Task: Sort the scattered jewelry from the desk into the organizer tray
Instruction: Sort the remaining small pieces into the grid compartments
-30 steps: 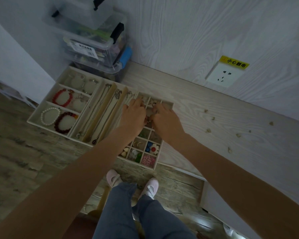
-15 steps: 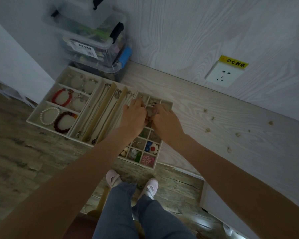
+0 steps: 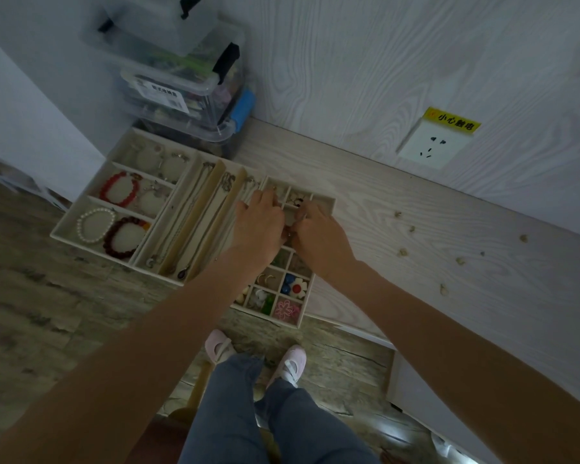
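Both hands were held over the small-cell section of the organizer tray (image 3: 325, 204). Left hand (image 3: 258, 229) and right hand (image 3: 318, 234) were met fingertip to fingertip; whether anything was pinched could not be told. Scattered earrings (image 3: 404, 252) were left on the desk (image 3: 416, 296), well right of the right hand, the nearer one. Cells beneath the hands were hidden.

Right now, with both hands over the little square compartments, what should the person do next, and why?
Probably lift the right hand away and reach for the nearest loose piece on the desk. Both hands sit together over the organizer tray, the left hand beside it, while several small pieces lie scattered to the right, unsorted.
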`<state>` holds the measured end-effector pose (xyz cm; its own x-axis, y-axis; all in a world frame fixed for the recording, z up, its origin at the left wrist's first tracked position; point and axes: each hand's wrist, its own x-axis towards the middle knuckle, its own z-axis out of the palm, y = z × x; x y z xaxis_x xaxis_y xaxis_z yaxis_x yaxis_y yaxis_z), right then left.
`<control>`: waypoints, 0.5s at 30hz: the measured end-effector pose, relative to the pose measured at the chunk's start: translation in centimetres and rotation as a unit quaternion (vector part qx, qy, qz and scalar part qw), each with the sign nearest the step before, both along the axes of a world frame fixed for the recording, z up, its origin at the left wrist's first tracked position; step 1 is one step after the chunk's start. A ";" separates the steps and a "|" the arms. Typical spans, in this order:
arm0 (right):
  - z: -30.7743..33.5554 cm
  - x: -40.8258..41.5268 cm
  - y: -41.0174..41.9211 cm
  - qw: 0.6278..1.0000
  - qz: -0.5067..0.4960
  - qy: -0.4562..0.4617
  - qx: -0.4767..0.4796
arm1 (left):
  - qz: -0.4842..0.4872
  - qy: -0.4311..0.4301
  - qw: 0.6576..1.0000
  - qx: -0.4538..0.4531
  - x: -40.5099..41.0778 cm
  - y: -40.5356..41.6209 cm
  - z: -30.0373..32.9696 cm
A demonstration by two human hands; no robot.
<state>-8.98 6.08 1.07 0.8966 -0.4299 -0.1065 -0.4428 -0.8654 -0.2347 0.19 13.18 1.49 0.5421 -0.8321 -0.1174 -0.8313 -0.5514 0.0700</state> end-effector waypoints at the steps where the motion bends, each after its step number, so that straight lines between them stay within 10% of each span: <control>1: 0.0 0.0 0.0 1.000 -0.005 -0.002 0.003 | -0.001 -0.008 1.000 0.003 -0.1 -0.1 0.0; 15: -0.3 0.4 0.4 0.999 -0.036 -0.022 0.001 | 0.020 0.026 0.999 -0.007 0.1 0.1 0.7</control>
